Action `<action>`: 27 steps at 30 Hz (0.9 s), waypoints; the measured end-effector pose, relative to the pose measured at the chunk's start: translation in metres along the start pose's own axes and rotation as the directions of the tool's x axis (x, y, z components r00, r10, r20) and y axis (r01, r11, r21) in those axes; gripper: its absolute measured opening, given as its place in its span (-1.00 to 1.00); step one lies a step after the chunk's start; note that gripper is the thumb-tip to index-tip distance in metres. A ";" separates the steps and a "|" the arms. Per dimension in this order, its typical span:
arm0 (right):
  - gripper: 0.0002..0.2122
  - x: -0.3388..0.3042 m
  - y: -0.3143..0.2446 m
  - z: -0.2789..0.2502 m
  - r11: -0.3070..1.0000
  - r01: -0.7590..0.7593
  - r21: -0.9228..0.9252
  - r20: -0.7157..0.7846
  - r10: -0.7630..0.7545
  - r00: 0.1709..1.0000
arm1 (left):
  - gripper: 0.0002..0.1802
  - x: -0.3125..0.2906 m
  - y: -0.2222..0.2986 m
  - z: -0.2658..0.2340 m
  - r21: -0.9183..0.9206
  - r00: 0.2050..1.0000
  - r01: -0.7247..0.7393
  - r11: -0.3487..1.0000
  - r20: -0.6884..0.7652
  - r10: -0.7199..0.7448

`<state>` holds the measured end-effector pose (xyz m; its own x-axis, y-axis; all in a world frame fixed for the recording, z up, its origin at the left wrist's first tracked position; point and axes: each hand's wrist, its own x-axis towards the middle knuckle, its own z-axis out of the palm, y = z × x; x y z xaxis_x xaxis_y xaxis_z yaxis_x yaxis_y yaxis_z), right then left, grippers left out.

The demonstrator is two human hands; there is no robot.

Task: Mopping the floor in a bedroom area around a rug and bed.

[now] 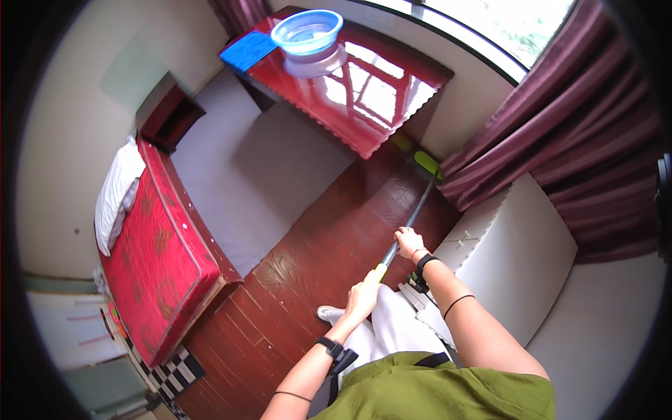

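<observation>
Reddish floorboards (245,336), arms (455,308) outstretched, right grip (409,242) ahead of left grip (362,297), both clasping pole (421,205)

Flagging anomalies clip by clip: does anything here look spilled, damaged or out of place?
No spill is visible. The red-brown wooden floor shows short pale marks along its boards beside the red patterned mattress; they break the even colour, perhaps wear or scratches.
</observation>
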<state>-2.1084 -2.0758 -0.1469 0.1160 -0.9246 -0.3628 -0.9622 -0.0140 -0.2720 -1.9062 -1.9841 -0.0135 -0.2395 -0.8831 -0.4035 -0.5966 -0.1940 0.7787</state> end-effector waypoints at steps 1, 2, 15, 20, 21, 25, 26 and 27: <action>-0.64 -0.001 0.002 -0.007 0.999 -0.035 0.011 0.062 0.034 0.998 | -0.76 0.005 -0.001 0.003 0.019 1.000 -0.002 1.000 0.015 0.002; -0.65 0.000 0.005 -0.013 1.000 -0.019 0.006 0.119 0.018 0.993 | -0.76 0.008 0.001 0.005 0.079 0.999 -0.009 0.997 0.047 0.006; -0.74 -0.088 -0.184 0.006 0.867 0.334 0.370 0.496 -0.488 0.719 | -0.40 -0.176 0.034 -0.181 0.039 0.751 0.609 0.792 0.292 -0.592; -0.73 -0.102 -0.200 0.022 0.802 0.366 0.472 0.427 -0.571 0.701 | -0.41 -0.191 0.035 -0.191 0.010 0.681 0.693 0.721 0.320 -0.659; -0.74 -0.100 -0.191 0.022 0.814 0.353 0.460 0.397 -0.545 0.739 | -0.41 -0.185 0.033 -0.184 -0.022 0.681 0.695 0.719 0.343 -0.647; -0.80 -0.074 -0.127 0.023 0.913 0.247 0.325 0.411 -0.371 0.833 | -0.43 -0.138 0.023 -0.130 -0.042 0.756 0.607 0.793 0.338 -0.561; -0.81 -0.069 -0.105 0.016 0.930 0.238 0.281 0.395 -0.338 0.855 | -0.44 -0.124 0.023 -0.108 -0.044 0.788 0.566 0.823 0.322 -0.525; -0.81 -0.062 -0.082 0.016 0.946 0.243 0.215 0.395 -0.311 0.864 | -0.43 -0.109 0.024 -0.088 -0.020 0.806 0.532 0.846 0.318 -0.499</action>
<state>-2.0330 -2.0116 -0.1165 0.4972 -0.6448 -0.5805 -0.8292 -0.1561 -0.5368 -1.8273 -1.9300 0.0911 -0.1386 -0.4791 -0.8668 -0.6172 -0.6427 0.4539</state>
